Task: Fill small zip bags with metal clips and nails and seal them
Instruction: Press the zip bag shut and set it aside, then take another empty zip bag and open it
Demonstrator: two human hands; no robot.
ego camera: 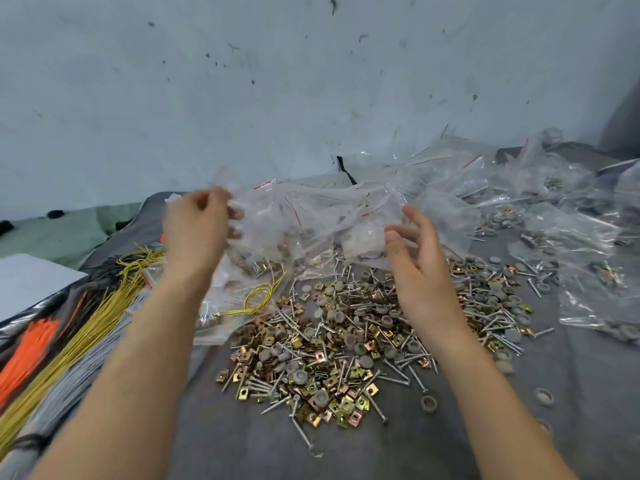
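A heap of clips and nails (346, 341) lies in the middle of the surface (346, 455), with a few strays scattered before it and to its right. Behind the heap, toward the wall (277, 81), sits a pile of zip bags (311, 216). Further bags (588, 265) (some with hardware in them) spread along the right side to the far corner. Bundles of wire (69, 341) lie along the left edge. One wire loop (258, 299) rests on bags between the bundles and the heap. Both hands hang above the heap: the left hand (195, 230) at the pile's left end, fingers (221, 197) pinching a bag, and the right hand (415, 258) just beside its right end.
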